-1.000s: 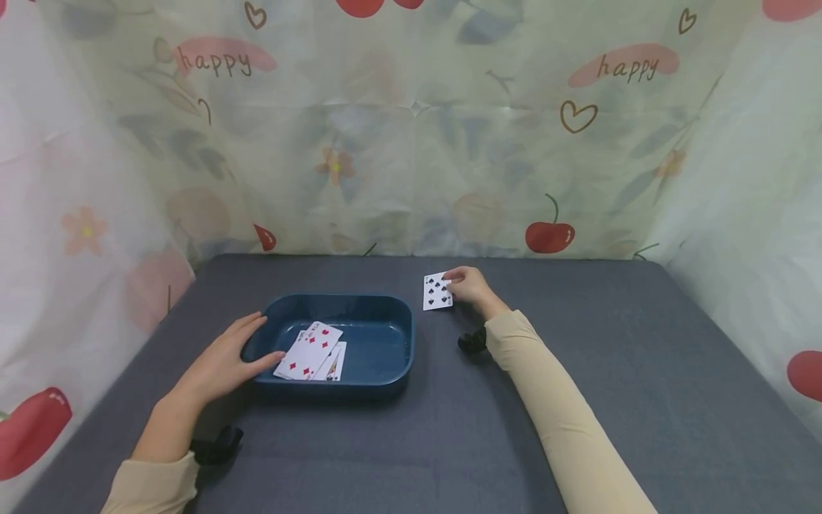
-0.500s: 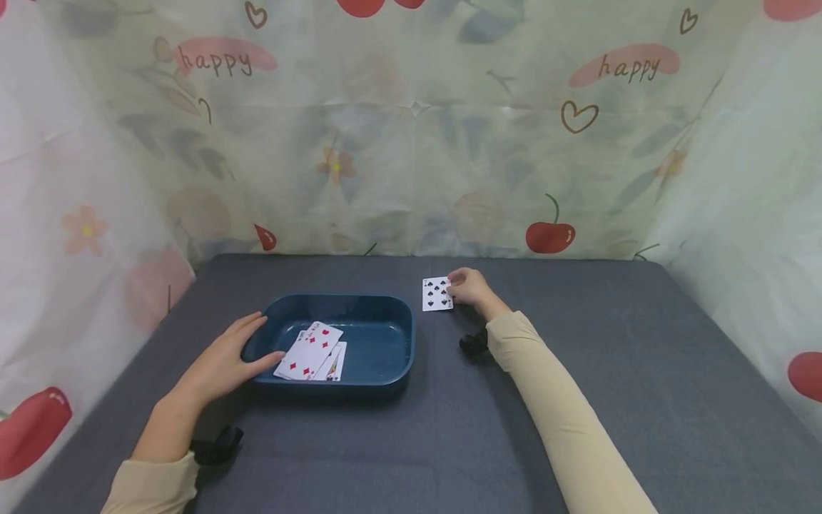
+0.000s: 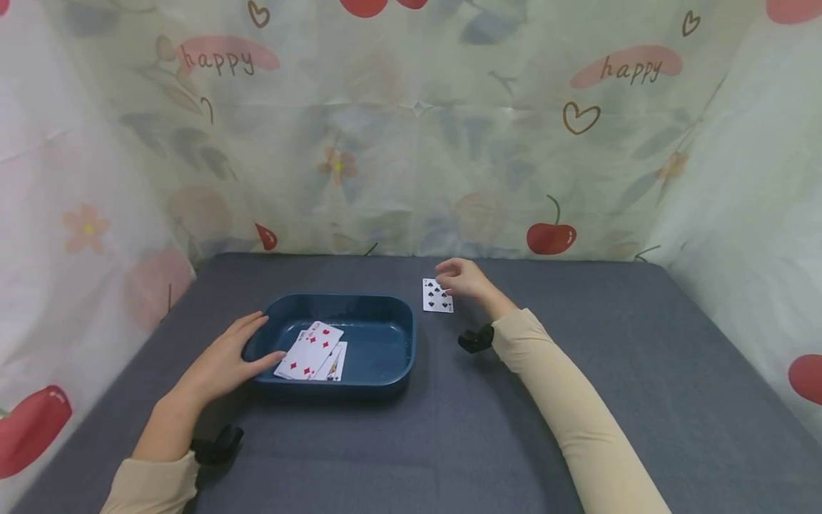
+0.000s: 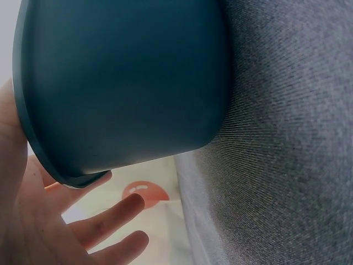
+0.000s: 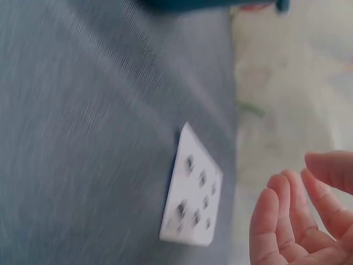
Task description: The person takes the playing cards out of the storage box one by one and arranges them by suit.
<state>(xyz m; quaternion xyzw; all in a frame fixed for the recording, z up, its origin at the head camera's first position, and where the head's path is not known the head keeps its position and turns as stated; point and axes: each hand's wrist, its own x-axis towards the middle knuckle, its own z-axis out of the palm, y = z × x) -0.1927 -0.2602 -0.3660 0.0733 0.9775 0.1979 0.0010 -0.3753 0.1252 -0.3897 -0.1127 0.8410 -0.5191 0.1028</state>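
In the head view a spade playing card (image 3: 438,296) lies face up on the dark grey cloth. My right hand (image 3: 465,278) hovers just above its upper right corner, fingers loosely bent and holding nothing. The right wrist view has that card (image 5: 193,193) flat on the cloth, apart from the hand (image 5: 303,221). A dark blue rectangular tray (image 3: 385,386) stands to the left. Across its left end rests my left hand (image 3: 218,364), thumb reaching over the rim and fingers spread along the outside. Several overlapping playing cards (image 3: 312,351) lie inside the tray, a diamond card on top.
A printed curtain (image 3: 411,143) hangs behind the table and along both sides. The grey tablecloth (image 3: 642,357) extends around the tray. A black strap device (image 3: 218,444) sits at the left wrist, another black device (image 3: 476,339) at the right.
My right hand has let go of the spade card and risen slightly up and left. The card now lies flat and squarer to the table. My left hand and the tray have stayed put.
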